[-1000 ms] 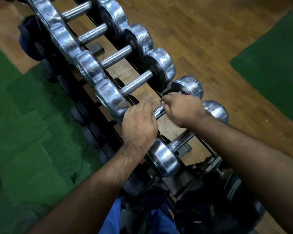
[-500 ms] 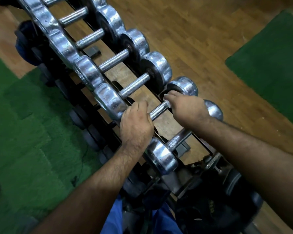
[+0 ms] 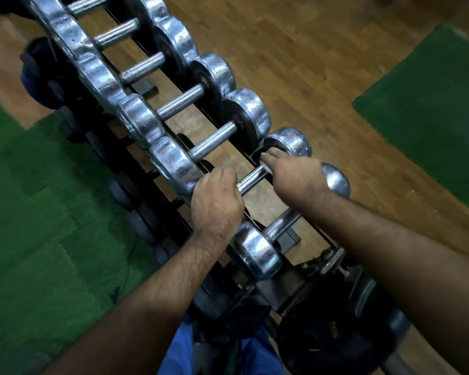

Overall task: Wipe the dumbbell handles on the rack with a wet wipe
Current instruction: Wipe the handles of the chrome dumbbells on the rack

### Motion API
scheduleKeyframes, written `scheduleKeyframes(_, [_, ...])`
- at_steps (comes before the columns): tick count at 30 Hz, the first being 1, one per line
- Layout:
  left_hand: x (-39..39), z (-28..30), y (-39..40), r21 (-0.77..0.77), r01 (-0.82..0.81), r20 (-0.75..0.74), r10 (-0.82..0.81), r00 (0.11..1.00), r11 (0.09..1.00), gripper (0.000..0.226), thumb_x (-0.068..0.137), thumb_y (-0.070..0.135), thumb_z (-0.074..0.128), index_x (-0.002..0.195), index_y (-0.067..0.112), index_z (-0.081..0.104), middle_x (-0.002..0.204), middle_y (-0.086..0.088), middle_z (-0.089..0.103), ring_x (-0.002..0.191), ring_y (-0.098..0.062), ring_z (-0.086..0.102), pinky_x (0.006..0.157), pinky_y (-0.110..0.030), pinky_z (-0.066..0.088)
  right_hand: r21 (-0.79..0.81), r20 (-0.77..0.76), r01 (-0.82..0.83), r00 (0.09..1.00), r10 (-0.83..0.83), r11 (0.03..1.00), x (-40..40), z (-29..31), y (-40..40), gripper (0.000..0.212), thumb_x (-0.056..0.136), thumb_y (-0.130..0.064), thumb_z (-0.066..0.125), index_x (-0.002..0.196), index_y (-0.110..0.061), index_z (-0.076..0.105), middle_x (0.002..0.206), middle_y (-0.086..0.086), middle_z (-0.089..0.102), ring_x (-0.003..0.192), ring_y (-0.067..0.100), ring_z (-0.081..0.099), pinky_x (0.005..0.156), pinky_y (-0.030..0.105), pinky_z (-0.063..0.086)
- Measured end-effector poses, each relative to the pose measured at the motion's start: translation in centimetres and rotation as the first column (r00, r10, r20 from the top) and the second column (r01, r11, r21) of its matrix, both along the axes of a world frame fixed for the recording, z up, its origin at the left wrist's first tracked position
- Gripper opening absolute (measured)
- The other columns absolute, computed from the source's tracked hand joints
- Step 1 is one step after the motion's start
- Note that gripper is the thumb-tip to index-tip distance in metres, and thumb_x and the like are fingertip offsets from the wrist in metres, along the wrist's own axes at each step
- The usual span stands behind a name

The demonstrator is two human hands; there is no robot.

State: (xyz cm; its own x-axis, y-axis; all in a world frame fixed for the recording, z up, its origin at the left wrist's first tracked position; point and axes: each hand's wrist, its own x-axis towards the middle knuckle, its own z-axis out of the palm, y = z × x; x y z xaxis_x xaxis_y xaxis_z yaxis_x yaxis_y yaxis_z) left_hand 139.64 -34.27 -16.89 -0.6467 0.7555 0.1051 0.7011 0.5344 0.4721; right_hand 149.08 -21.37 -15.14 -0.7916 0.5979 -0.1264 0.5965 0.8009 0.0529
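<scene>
We hold one dumbbell handle (image 3: 251, 180) near the rack's (image 3: 257, 209) close end: left hand (image 3: 214, 204) curled round it, right hand (image 3: 295, 175) curled at its far end, wipe hidden. The handles beyond look left to do.

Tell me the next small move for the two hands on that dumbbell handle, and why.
Probably slide the right hand along the handle toward the left hand. Both hands grip opposite ends of the same handle, and the bare chrome stretch between them is the only uncovered part. No wipe is visible, so I cannot tell which hand holds it. The nearest dumbbell's handle would follow.
</scene>
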Motion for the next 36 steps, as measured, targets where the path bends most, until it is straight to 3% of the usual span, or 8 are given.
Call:
scheduleKeyframes(5, [0.0, 0.1, 0.1, -0.017, 0.005, -0.008, -0.006, 1.000, 1.000, 0.011, 0.083, 0.011, 0.043, 0.078, 0.013, 0.053, 0.075, -0.003, 0.051, 0.071, -0.019, 0.043, 0.065, -0.033, 0.032, -0.075, -0.053, -0.059, 0.997, 0.055, 0.995, 0.1, -0.3, -1.0, 0.042, 0.096, -0.014, 0.039, 0.133, -0.029, 0.050, 0.128, -0.009, 0.056, 0.082, 0.024, 0.066, 0.051, 0.030, 0.042])
scheduleKeyframes(8, [-0.1, 0.3, 0.0, -0.012, -0.001, 0.005, 0.001, 1.000, 1.000, 0.010, 0.083, 0.010, 0.044, 0.078, 0.013, 0.052, 0.074, -0.002, 0.050, 0.070, -0.019, 0.044, 0.064, -0.033, 0.032, -0.206, -0.281, 0.151, 0.937, -0.206, 0.967, 1.7, -0.9, -2.1, 0.040, 0.100, -0.025, 0.042, 0.135, -0.040, 0.054, 0.144, -0.018, 0.052, 0.105, 0.015, 0.067, 0.064, 0.026, 0.047])
scheduleKeyframes(13, [-0.2, 0.3, 0.1, 0.002, -0.007, 0.015, 0.007, 1.000, 1.000, 0.012, 0.082, 0.006, 0.049, 0.075, 0.015, 0.048, 0.072, 0.001, 0.046, 0.069, -0.017, 0.041, 0.063, -0.032, 0.028, -0.461, -0.398, 0.387, 0.714, -0.576, 0.799, 0.7, -1.0, -4.6, 0.038, 0.099, -0.037, 0.054, 0.137, -0.043, 0.054, 0.099, -0.004, 0.074, 0.083, 0.021, 0.068, 0.065, 0.030, 0.050])
scheduleKeyframes(17, [-0.3, 0.0, 0.0, 0.015, 0.007, 0.004, -0.007, 1.000, 1.000, 0.011, 0.083, 0.008, 0.046, 0.075, 0.015, 0.049, 0.072, 0.003, 0.045, 0.069, -0.016, 0.041, 0.064, -0.031, 0.029, -0.147, -0.314, 0.221, 0.914, -0.257, 0.964, 0.4, -1.7, -4.1, 0.046, 0.102, -0.023, 0.044, 0.146, -0.037, 0.043, 0.150, -0.020, 0.043, 0.084, 0.022, 0.071, 0.059, 0.029, 0.053])
scheduleKeyframes(19, [-0.4, -0.1, 0.0, 0.024, 0.017, 0.005, -0.017, 1.000, 1.000, 0.012, 0.083, 0.010, 0.042, 0.076, 0.016, 0.050, 0.072, 0.002, 0.047, 0.069, -0.017, 0.043, 0.064, -0.031, 0.030, -0.078, -0.191, 0.138, 0.970, -0.151, 0.987, 1.4, -2.7, -2.8, 0.061, 0.097, -0.008, 0.045, 0.152, -0.034, 0.033, 0.158, -0.018, 0.029, 0.075, 0.022, 0.071, 0.052, 0.030, 0.054])
scheduleKeyframes(24, [-0.4, 0.0, 0.1, 0.002, 0.046, -0.009, -0.046, 0.999, 0.999, 0.018, 0.083, 0.017, 0.037, 0.080, 0.015, 0.054, 0.076, -0.001, 0.053, 0.074, -0.021, 0.049, 0.066, -0.032, 0.034, -0.055, -0.102, 0.129, 0.986, -0.134, 0.990, 1.2, -2.9, -1.5, 0.071, 0.090, 0.000, 0.048, 0.154, -0.025, 0.028, 0.162, -0.010, 0.023, 0.066, 0.026, 0.065, 0.046, 0.027, 0.038])
scheduleKeyframes(29, [-0.8, 0.0, 0.0, 0.027, 0.077, 0.027, -0.078, 0.997, 0.997, 0.022, 0.088, 0.020, 0.036, 0.086, 0.012, 0.056, 0.083, -0.004, 0.056, 0.081, -0.022, 0.052, 0.068, -0.033, 0.038, -0.142, -0.108, -0.136, 0.987, 0.122, 0.980, 1.5, -3.1, -2.5, 0.070, 0.089, -0.003, 0.053, 0.147, -0.039, 0.037, 0.156, -0.020, 0.033, 0.058, 0.017, 0.061, 0.040, 0.020, 0.023])
scheduleKeyframes(36, [-1.3, 0.1, -0.1, 0.083, 0.127, 0.086, -0.134, 0.987, 0.988, 0.013, 0.086, 0.015, 0.037, 0.077, 0.017, 0.046, 0.078, 0.000, 0.051, 0.081, -0.021, 0.050, 0.067, -0.038, 0.045, -0.108, -0.158, -0.082, 0.985, 0.065, 0.991, 1.3, -2.7, -1.6, 0.057, 0.093, -0.010, 0.047, 0.143, -0.039, 0.042, 0.155, -0.015, 0.038, 0.070, 0.025, 0.068, 0.048, 0.029, 0.047])
